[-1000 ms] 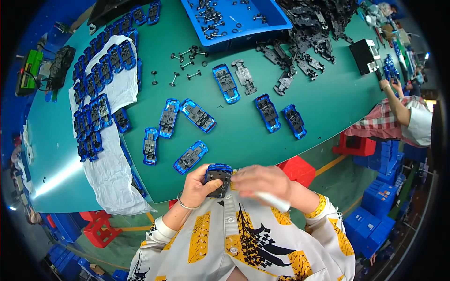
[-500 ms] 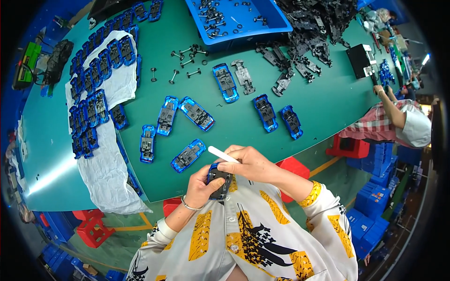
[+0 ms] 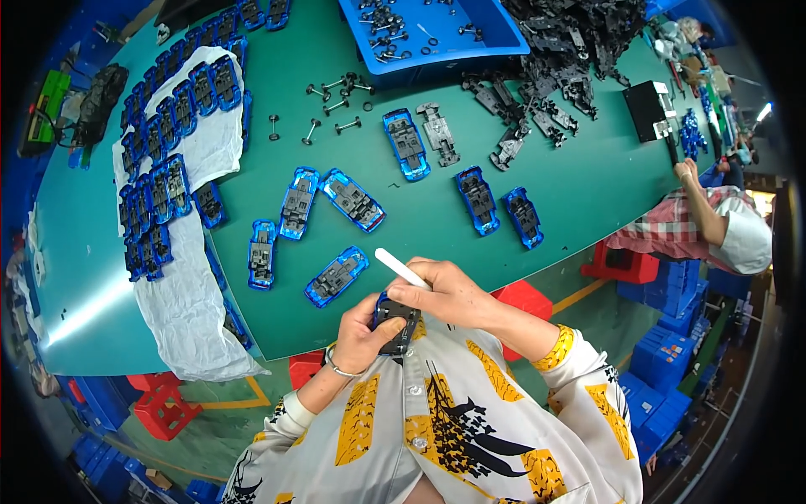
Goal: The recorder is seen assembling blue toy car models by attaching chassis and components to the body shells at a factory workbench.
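Blue toy car is clamped in my left fingers; my right fingers clasp a white stick.

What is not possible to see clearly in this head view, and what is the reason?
Head view:
- Toy car: partly covered by the left hand and right hand.
- White stick: its lower end is hidden by the right hand.
- Blue tray: its far side is cut off by the top edge.
- Co-worker's hand: too small to tell its grip.
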Action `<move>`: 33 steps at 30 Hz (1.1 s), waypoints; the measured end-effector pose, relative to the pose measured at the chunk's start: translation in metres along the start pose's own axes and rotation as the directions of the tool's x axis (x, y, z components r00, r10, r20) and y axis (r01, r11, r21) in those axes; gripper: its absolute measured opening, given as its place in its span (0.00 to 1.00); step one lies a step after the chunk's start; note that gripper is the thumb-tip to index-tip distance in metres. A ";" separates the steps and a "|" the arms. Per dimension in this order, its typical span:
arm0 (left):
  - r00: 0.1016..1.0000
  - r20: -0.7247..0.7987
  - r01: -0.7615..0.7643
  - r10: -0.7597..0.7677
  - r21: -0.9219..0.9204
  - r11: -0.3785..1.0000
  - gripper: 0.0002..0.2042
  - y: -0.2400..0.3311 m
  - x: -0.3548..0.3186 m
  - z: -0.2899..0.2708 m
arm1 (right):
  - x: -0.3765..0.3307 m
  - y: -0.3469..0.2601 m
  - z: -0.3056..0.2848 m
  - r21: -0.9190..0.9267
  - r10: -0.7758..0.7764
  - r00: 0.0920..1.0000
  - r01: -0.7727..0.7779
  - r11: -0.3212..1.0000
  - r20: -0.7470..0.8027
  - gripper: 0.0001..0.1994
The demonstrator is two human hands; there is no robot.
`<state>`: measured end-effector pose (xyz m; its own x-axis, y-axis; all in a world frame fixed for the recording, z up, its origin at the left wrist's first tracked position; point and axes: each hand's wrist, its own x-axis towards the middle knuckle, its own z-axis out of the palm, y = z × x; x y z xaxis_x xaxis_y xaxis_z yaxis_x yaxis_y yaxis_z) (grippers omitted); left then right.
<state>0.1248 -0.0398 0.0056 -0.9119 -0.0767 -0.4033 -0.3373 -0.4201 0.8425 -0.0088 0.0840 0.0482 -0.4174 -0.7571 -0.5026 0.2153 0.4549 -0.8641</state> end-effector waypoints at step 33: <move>0.987 0.056 -0.156 0.149 0.150 0.976 0.17 0.010 -0.009 0.001 | -0.047 -0.018 -0.006 -0.319 -0.699 0.706 0.640 0.699 -0.113 0.07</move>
<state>0.1296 -0.0424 0.0180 -0.9636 -0.0875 -0.2525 -0.2222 -0.2628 0.9389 0.0020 0.1143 0.0878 -0.5449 -0.7998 0.2519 -0.3986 -0.0172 -0.9169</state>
